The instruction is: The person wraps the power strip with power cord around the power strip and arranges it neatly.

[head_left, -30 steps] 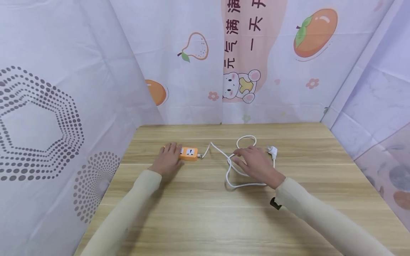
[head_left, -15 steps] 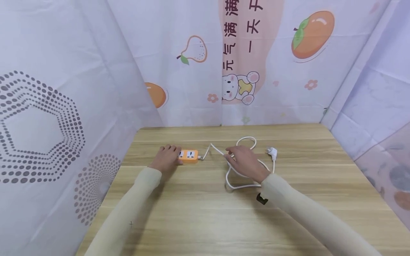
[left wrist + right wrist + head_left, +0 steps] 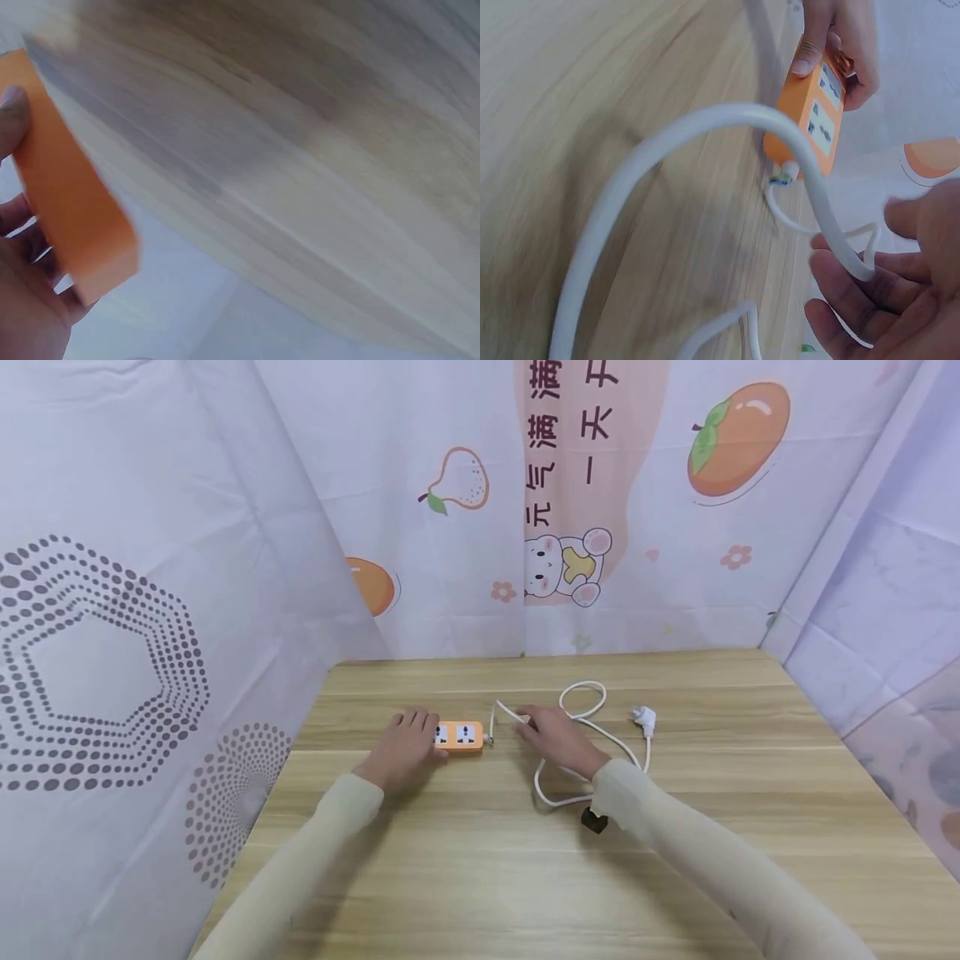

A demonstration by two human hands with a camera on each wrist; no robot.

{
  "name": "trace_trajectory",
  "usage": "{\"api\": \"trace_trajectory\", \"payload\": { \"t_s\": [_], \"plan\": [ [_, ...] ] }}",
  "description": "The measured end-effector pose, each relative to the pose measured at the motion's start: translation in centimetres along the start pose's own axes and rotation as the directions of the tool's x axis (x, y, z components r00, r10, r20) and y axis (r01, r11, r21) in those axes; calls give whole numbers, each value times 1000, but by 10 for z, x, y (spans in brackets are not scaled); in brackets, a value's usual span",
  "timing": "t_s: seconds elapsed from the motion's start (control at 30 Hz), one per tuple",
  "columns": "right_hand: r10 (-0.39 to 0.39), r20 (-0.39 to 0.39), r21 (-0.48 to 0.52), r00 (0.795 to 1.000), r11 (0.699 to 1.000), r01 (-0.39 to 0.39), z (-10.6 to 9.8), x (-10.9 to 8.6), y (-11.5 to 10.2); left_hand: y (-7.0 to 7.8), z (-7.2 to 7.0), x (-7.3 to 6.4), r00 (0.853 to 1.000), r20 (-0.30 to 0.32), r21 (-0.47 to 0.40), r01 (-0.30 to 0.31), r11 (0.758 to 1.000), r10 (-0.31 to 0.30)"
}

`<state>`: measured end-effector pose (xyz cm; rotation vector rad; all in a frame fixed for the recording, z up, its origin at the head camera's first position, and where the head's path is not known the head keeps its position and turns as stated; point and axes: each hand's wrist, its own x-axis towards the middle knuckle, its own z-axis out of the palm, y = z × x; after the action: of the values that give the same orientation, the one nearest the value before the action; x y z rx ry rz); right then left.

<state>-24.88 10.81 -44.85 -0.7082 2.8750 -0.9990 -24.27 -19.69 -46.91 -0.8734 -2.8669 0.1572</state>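
Observation:
An orange power strip (image 3: 459, 735) with white socket faces lies at the left of the wooden table. My left hand (image 3: 401, 750) grips its far end; the left wrist view shows the thumb on one side and fingers on the other. A white cable (image 3: 735, 114) runs from the strip's near end and loops loosely across the table. My right hand (image 3: 558, 739) is at this cable. In the right wrist view the cable crosses its loosely bent fingers (image 3: 844, 292), with the thumb held apart. A white plug (image 3: 645, 720) at the cable's end lies right of that hand.
The wooden table (image 3: 487, 877) meets a printed curtain (image 3: 450, 577) at the back. More patterned cloth hangs at the left and right sides. A small dark device (image 3: 594, 820) sits under the right wrist.
My right hand has moved left along the cable, from near the plug toward the strip. The left hand stays on the strip, which now appears slightly farther right in the head view.

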Motion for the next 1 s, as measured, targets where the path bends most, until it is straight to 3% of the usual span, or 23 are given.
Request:
{"api": "trace_trajectory", "payload": {
  "t_s": [0.13, 0.3, 0.43, 0.8, 0.93, 1.0],
  "plan": [
    [20, -2, 79, 1000, 997, -20, -1, 1, 2, 18, -10, 2, 994, -71, 62, -77, 995, 82],
    [27, 9, 148, 1000, 989, -29, -5, 0, 2, 34, -17, 5, 970, -155, 134, -166, 977, 186],
    [6, 2, 180, 1000, 984, -6, -11, -3, -9, 39, -14, 5, 963, -172, 146, -185, 972, 209],
    [-155, -36, 168, 987, 973, 159, -31, -14, -46, 45, -7, 5, 962, -250, 52, -102, 993, 111],
    [-219, -38, 152, 975, 963, 222, -34, -20, -51, 44, -8, 5, 985, -170, -30, 15, 999, -20],
    [-263, -40, 140, 964, 954, 266, -33, -23, -52, 43, -9, 4, 989, -117, -81, 85, 993, -95]
  ]
}}
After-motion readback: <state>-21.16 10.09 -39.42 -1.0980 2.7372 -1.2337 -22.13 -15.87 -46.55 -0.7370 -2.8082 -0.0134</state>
